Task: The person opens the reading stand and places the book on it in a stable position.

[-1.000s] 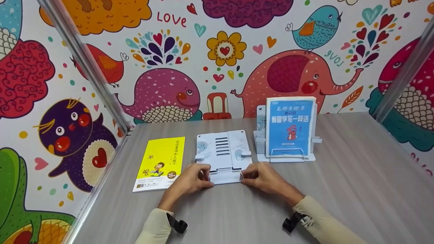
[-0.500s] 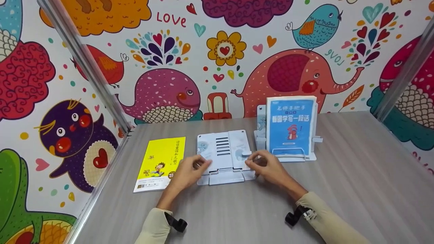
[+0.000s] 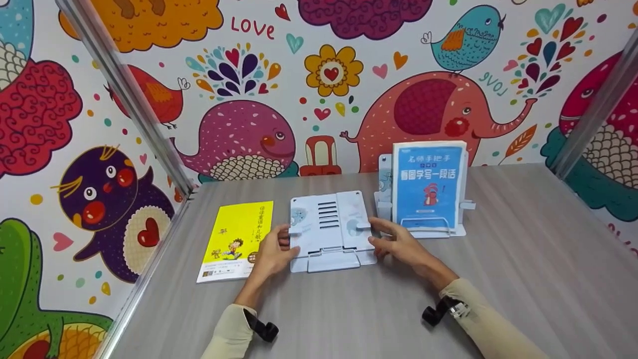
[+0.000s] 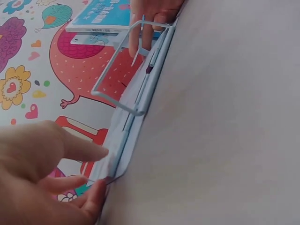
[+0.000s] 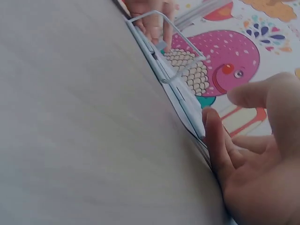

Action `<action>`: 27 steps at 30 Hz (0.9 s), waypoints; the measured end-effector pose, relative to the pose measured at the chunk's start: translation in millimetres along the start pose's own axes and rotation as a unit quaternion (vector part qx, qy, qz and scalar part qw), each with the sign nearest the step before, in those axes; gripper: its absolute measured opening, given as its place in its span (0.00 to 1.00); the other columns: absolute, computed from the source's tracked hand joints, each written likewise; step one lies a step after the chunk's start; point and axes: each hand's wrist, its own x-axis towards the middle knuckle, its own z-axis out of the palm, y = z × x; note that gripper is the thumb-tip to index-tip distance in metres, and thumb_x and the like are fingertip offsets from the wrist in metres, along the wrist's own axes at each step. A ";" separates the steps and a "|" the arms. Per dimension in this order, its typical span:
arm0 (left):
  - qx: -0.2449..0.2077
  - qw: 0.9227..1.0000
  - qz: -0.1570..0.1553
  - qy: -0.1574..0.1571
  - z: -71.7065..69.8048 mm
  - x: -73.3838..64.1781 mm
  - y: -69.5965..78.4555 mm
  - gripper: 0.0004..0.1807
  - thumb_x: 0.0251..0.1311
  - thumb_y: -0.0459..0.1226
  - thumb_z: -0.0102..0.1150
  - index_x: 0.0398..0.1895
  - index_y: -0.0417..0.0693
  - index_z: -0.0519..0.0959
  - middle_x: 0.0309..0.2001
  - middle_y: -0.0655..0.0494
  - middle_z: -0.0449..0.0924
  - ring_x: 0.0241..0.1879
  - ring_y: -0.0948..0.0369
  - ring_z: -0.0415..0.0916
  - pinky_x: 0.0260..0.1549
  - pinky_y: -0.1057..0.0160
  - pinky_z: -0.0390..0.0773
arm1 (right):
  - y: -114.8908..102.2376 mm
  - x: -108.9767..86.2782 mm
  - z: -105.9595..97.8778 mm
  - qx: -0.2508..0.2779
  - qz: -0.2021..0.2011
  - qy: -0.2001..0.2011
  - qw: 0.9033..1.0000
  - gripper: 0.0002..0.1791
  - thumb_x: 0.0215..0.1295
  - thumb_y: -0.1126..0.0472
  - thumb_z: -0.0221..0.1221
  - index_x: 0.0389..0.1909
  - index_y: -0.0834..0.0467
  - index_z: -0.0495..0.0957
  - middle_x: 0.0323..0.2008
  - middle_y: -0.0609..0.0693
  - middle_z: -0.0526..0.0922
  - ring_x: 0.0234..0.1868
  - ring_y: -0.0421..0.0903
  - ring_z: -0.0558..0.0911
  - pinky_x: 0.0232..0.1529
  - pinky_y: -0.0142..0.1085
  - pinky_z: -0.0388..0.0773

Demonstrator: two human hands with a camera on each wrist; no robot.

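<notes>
A white folding book stand (image 3: 329,217) with slots and pale prints lies folded flat on the table. My left hand (image 3: 271,252) is at its left edge, the thumb near the lower corner and the fingers beside the small side clip. At the right edge is my right hand (image 3: 398,244), index finger by the other clip and thumb below it. In the left wrist view, fingertips of the left hand (image 4: 51,173) are right at the stand's corner. The right wrist view has the right hand (image 5: 262,154) with spread fingers at the opposite corner. A wire page holder (image 4: 105,77) stands up from the front edge.
A yellow book (image 3: 239,239) lies flat left of the stand. Behind and to the right, a blue book (image 3: 428,189) stands upright on a second white stand (image 3: 384,199). A cartoon-printed wall (image 3: 329,30) and metal posts (image 3: 127,99) border the grey table (image 3: 523,249).
Both hands have left the stand's front wire part and moved up and outward to its left and right edges. The wire part no longer has fingers on it. The books stay put.
</notes>
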 end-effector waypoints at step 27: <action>-0.028 0.994 0.079 0.076 0.6 -3.4 13.0 0.25 0.61 0.28 0.77 0.57 0.48 0.76 0.51 0.49 0.80 0.47 0.54 0.77 0.51 0.58 0.79 | -1.1 -1.4 -6.7 0.124 -0.044 0.077 0.988 0.26 0.77 0.56 0.67 0.71 0.59 0.79 0.64 0.54 0.86 0.57 0.50 0.84 0.54 0.40 0.85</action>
